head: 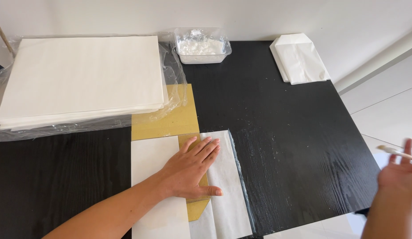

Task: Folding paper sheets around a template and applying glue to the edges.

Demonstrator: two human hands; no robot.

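Note:
My left hand (pixel 193 167) lies flat, fingers spread, on a sheet of white paper (pixel 223 186) folded over a tan cardboard piece (pixel 170 117) near the front of the black table (pixel 285 132). My right hand (pixel 398 175) hovers off the table's right edge, holding a thin pale brush (pixel 394 151) by its handle. The brush tip points left, well away from the paper.
A thick stack of white sheets (pixel 82 77) in clear plastic wrap fills the back left. A clear tub of white paste (pixel 201 46) stands at the back centre. Finished white paper bags (pixel 299 57) lie at the back right. White tiled floor shows right of the table.

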